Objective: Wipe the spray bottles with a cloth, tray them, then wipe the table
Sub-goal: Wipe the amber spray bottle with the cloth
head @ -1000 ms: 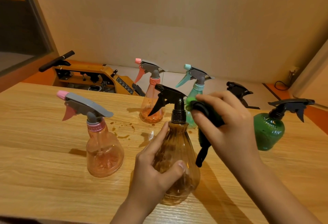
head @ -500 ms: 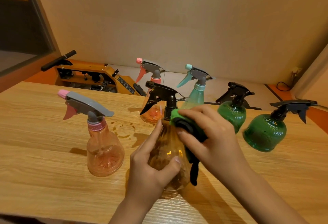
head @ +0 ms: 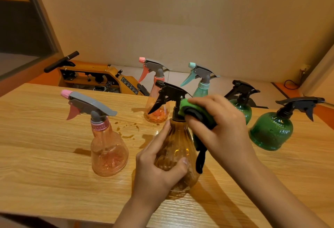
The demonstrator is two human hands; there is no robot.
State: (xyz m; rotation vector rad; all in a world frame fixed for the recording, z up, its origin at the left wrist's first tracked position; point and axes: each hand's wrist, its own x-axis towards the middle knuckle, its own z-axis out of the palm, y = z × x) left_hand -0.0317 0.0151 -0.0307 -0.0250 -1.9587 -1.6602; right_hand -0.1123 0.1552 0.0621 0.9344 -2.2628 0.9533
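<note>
— Nearest the viewer?
— A left hand (head: 157, 173), fingers and thumb curled round the belly of an amber spray bottle (head: 178, 144) with ribbed sides and a black trigger head. Brownish smears on the plastic, inside or outside impossible to say. No telling either whether the base touches the desk (head: 45, 164) or hangs just above it.
— And the other hand?
— Just beyond, a right hand (head: 222, 126), fingers bent over a folded green and black cloth (head: 196, 114), pressing it against the amber bottle's neck, right under the trigger. A black loop of the cloth dangling beside the bottle's right flank.
— To the left?
— A clear pink bottle (head: 108, 151), upright on the light wood desk, with a grey trigger and pink nozzle. A thin tube inside; liquid level not readable. Behind it, brown splashes (head: 126, 128) on the wood.
— Further back?
— Four more, left to right. A second pink bottle (head: 156, 112), something orange in its bottom. A teal bottle (head: 203, 87), mostly hidden behind the right hand. A dark green bottle (head: 243, 109) with a black trigger, partly hidden too. A bigger green bell-shaped bottle (head: 271, 132), well apart at the right, also with a black trigger. Contents of these three hard to make out.
— Past the desk?
— An orange machine (head: 101, 79) with a black handle, down on the floor, then a plain beige wall (head: 180, 19).
</note>
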